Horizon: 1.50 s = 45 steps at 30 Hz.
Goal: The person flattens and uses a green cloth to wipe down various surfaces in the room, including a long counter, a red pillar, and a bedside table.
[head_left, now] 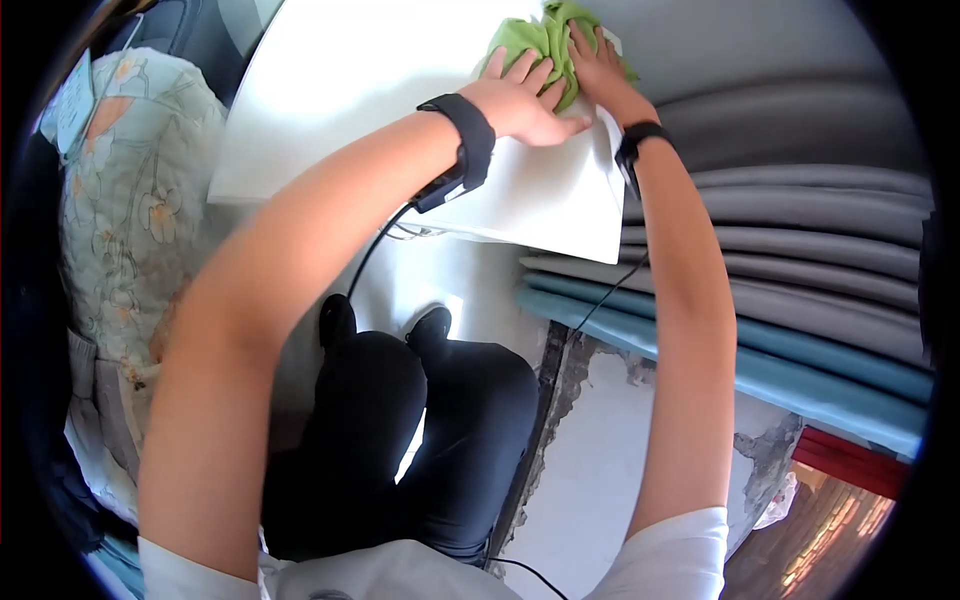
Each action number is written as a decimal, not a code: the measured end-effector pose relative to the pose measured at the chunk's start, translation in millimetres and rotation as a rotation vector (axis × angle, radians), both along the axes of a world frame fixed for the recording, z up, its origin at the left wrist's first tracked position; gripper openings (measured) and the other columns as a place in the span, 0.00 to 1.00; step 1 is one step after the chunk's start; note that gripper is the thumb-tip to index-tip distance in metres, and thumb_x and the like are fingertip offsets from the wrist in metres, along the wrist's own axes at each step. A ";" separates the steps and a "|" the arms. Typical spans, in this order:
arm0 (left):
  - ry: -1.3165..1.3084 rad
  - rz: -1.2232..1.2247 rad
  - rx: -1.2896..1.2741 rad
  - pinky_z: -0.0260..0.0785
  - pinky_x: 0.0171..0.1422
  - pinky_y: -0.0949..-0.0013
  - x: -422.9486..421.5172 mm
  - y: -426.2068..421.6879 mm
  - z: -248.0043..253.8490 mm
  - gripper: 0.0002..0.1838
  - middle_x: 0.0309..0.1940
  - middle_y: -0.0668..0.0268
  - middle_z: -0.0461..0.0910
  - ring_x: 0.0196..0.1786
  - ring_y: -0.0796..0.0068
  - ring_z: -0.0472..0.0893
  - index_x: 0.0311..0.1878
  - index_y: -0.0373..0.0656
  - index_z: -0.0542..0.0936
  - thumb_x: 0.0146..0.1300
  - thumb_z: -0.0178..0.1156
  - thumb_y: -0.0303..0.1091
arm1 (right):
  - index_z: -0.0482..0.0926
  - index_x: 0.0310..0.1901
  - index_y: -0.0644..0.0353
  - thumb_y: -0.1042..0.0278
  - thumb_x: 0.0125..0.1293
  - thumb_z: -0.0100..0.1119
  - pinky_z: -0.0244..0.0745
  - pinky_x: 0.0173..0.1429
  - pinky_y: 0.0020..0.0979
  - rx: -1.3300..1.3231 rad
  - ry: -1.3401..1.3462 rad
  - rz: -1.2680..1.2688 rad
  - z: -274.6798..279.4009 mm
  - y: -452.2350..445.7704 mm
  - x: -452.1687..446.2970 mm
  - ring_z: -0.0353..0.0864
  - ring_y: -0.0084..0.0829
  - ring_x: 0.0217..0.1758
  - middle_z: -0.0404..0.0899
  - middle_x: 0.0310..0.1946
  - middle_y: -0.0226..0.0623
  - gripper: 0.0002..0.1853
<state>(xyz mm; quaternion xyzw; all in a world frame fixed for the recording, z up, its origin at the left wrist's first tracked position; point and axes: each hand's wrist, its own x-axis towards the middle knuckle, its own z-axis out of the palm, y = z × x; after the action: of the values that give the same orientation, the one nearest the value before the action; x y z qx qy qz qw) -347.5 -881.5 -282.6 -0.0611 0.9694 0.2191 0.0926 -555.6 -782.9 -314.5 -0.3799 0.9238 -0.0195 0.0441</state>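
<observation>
A crumpled light-green cloth (530, 38) lies at the far right corner of a white tabletop (330, 110). My left hand (525, 105) rests on the cloth's near side, its fingers stretched out and apart. On the cloth's right side is my right hand (600, 75), fingers extended and lying over the fabric. Both hands touch the cloth, and parts of it bunch up between them. Each wrist wears a black strap, with a cable running from the left one.
Stacked grey fabric rolls or folds (800, 240) and teal ones (800, 375) stand close along the table's right side. A floral quilted fabric (140, 200) hangs at left. My black-trousered legs (380, 430) are below the table edge. A red strip (845, 462) shows at lower right.
</observation>
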 end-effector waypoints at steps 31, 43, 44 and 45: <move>0.298 0.270 -0.452 0.35 0.82 0.43 221.6 -61.6 -29.4 0.30 0.79 0.53 0.51 0.81 0.42 0.47 0.78 0.72 0.58 0.75 0.43 0.59 | 0.70 0.69 0.56 0.54 0.77 0.43 0.54 0.78 0.48 -0.378 0.150 0.216 5.3 41.2 274.1 0.59 0.53 0.76 0.62 0.73 0.55 0.25; 0.615 -0.142 -0.375 0.52 0.80 0.52 167.4 -3.7 -42.5 0.32 0.75 0.57 0.61 0.77 0.51 0.60 0.77 0.56 0.61 0.71 0.55 0.43 | 0.75 0.66 0.57 0.57 0.77 0.43 0.60 0.75 0.47 -0.429 0.280 -0.147 -4.8 121.6 221.9 0.64 0.54 0.73 0.66 0.70 0.53 0.23; 0.628 -0.175 -0.373 0.52 0.80 0.53 156.0 3.0 -44.2 0.32 0.75 0.57 0.62 0.76 0.52 0.60 0.77 0.52 0.61 0.71 0.55 0.44 | 0.75 0.66 0.57 0.57 0.77 0.43 0.60 0.75 0.47 -0.436 0.281 -0.161 -6.4 121.1 213.4 0.64 0.54 0.73 0.66 0.70 0.53 0.23; 0.652 -0.197 -0.377 0.53 0.80 0.54 148.2 11.9 -45.4 0.33 0.74 0.57 0.64 0.76 0.54 0.61 0.75 0.45 0.62 0.71 0.55 0.44 | 0.75 0.66 0.57 0.58 0.77 0.42 0.62 0.74 0.46 -0.420 0.318 -0.179 -11.8 123.9 200.1 0.65 0.56 0.71 0.67 0.69 0.56 0.23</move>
<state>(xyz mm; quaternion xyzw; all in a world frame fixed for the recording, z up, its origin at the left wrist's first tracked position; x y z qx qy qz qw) -199.4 -869.5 -328.0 0.0889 0.9725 0.0351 -0.2125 -355.5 -659.0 -326.3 -0.2961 0.9246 -0.1545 -0.1830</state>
